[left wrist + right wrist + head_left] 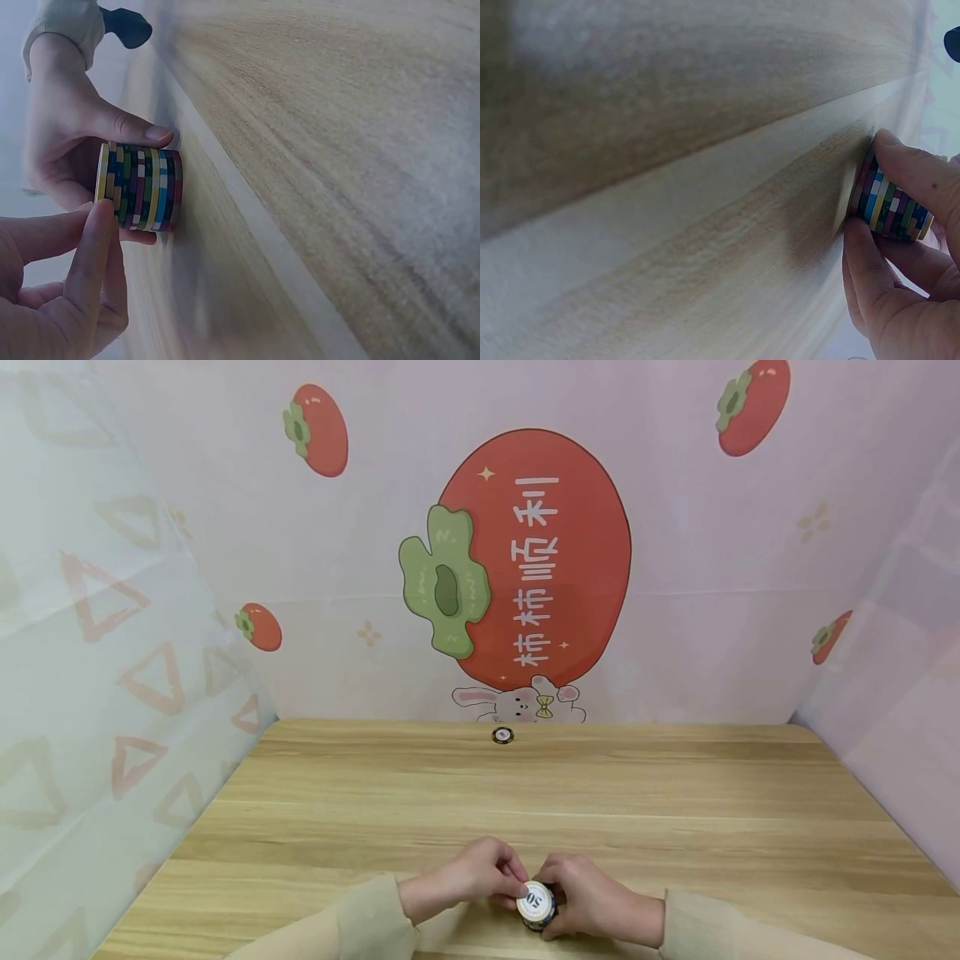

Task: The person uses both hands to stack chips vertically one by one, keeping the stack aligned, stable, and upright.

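A short stack of poker chips (146,191) with mixed-colour edges stands on the table near its front. My right hand (592,900) grips the stack from the right, thumb on one side and fingers on the other. On top lies a pale chip (534,906) marked 50, with a yellow edge. My left hand (480,872) pinches this top chip at its left rim between thumb and fingertips. In the left wrist view the chip sits flush, or nearly so, on the stack. The right wrist view shows the right fingers (870,259) low against the stack, close to the tabletop.
A single dark-edged chip (503,735) with a white centre lies at the far edge of the wooden table (675,793). Behind it hangs a pale cloth backdrop (360,552) printed with persimmons. Cloth walls flank the table on both sides.
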{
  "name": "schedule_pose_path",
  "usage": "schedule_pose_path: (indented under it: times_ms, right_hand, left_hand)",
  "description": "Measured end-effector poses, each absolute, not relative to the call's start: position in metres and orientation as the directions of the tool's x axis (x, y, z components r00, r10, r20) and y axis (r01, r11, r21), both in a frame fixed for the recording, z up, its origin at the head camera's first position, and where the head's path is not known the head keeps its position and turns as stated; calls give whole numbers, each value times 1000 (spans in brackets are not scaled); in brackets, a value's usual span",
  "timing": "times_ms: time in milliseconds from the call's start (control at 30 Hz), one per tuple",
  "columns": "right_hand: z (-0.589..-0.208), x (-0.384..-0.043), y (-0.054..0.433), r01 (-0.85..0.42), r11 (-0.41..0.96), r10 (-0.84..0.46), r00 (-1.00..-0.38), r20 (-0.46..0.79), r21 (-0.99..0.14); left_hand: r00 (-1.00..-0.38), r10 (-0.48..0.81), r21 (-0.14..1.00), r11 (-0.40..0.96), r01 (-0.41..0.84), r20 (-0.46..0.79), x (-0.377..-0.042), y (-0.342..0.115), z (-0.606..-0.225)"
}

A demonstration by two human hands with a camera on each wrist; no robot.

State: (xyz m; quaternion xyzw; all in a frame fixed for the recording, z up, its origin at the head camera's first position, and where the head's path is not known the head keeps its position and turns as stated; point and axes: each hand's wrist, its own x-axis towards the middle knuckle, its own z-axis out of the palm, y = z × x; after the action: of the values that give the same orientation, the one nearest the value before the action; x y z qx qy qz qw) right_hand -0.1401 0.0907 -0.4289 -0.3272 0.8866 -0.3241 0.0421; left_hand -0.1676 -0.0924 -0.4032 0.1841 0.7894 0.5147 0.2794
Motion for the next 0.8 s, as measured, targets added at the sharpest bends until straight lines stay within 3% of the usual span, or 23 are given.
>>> schedule_pose_path:
  times_ms: [667, 800]
  right_hand:
    - [-426, -139, 91, -518, 581, -598, -795, 102, -628]
    - [-426, -139, 91, -527, 585, -597, -794, 112, -616]
  left_hand:
    - [-795, 565, 888, 454, 77, -220, -169, -88, -405]
    - [-791, 578, 853, 499, 150, -200, -174, -89, -401]
